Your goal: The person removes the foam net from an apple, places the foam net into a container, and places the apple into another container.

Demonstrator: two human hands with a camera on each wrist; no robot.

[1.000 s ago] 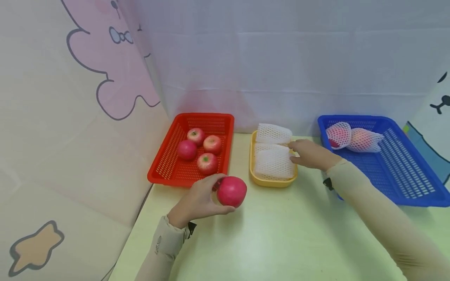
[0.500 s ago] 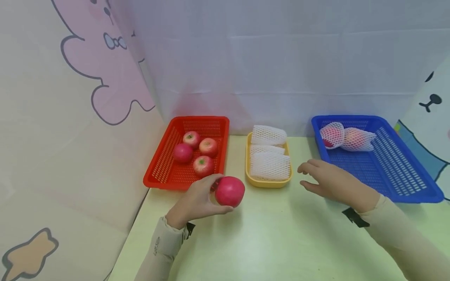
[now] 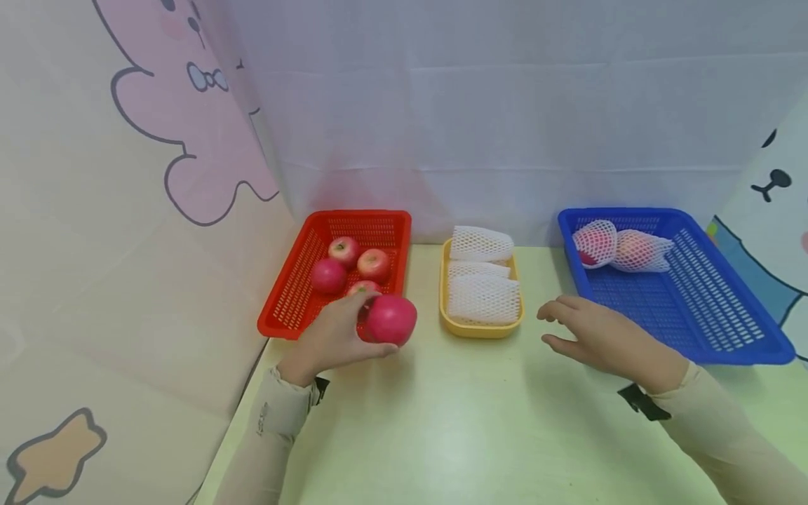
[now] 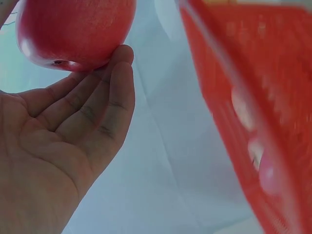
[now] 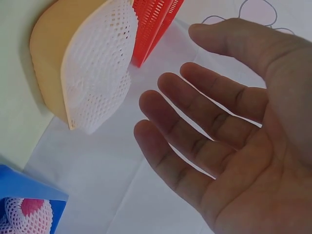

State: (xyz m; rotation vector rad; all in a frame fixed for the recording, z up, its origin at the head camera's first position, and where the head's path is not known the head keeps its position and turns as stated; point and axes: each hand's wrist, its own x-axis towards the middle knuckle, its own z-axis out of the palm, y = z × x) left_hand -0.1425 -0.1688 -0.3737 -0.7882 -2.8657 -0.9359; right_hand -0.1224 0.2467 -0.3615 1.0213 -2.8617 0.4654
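Note:
My left hand [image 3: 334, 335] grips a red apple [image 3: 391, 320] between thumb and fingers, at the front right corner of the red basket [image 3: 278, 328]. In the left wrist view the fingertips press the underside of the apple [image 4: 78, 29]. Several apples [image 3: 329, 275] lie inside that basket, one partly covered by the held apple and hand. My right hand [image 3: 606, 340] is empty, fingers loosely spread, over the table between the yellow tray and the blue basket; its bare palm [image 5: 263, 161] shows in the right wrist view. White foam net sleeves [image 3: 482, 298] lie in the yellow tray [image 3: 481, 330].
A blue basket [image 3: 713, 298] stands at the right with two net-wrapped apples [image 3: 634, 250] in its back left corner. White cloth walls [image 3: 486, 119] rise behind and at the left of the pale table [image 3: 454, 421].
The right hand has drawn back from the foam sleeves toward the front right, empty. The left hand, still gripping the apple, has shifted left and slightly back toward the red basket.

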